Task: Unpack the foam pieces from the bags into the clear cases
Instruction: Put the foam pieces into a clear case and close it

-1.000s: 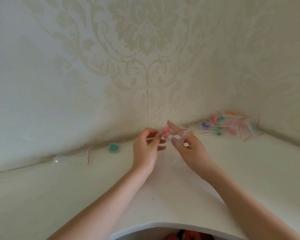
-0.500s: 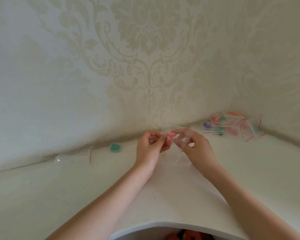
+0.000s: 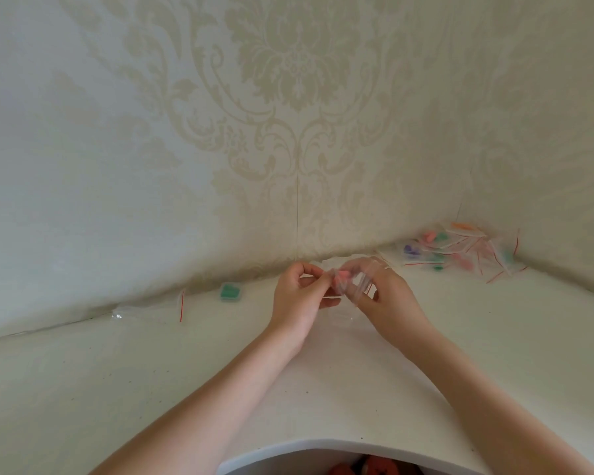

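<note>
Small clear zip bag, red seal line, pink foam piece inside, blurred, pinched between left hand and right hand, fingers curled, above white desk.

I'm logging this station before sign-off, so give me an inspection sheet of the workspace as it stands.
Surface: white corner desk, faint specks.
Job's things: pink foam piece in a small clear zip bag; green foam in a clear square case; pile of filled zip bags in the right corner.
Clutter: empty clear bag at left.
Grippers: left hand and right hand both pinch the small bag.
Cables: nothing seen.
Surroundings: cream damask wallpaper.
</note>
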Motion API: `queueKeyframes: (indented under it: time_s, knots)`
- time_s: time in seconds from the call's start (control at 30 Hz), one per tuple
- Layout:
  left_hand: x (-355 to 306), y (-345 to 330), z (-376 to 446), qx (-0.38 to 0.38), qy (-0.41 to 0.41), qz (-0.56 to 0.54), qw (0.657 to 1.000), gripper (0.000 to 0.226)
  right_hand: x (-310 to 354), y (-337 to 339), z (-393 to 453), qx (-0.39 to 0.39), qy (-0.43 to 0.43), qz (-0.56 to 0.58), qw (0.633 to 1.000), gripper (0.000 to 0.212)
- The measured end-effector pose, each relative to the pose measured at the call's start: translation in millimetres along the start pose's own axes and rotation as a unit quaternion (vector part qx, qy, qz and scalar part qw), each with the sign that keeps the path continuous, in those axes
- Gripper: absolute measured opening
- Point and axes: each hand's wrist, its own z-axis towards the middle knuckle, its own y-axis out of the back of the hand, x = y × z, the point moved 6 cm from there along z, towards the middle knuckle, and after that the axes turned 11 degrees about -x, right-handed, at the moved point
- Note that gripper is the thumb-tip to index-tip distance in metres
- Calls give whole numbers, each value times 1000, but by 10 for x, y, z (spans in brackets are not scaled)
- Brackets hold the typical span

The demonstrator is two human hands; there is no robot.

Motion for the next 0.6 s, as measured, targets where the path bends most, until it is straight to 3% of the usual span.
queueKeyframes:
  time_s: [0.17,0.27,0.37,0.5,0.6]
  knots:
    - [-18,-59,-40,25,-27,16,999,11,7,28,-3,-41,-37,54,997,13]
    - [-12,-22,26,3,-30,5,1000,12,14,41,6,-48,-52,62,996,17]
    - [-26,38,83,-26,-43,-4,999,13,52,-14,-2,-16,-47,35,998,14]
    - [-59,105,130,-74,-63,-12,995,15,87,-19,5,-20,-54,95,994,23]
    - [-23,327,328,-167,-40,-58,984,19,6,10,19,-20,-102,143,984,14]
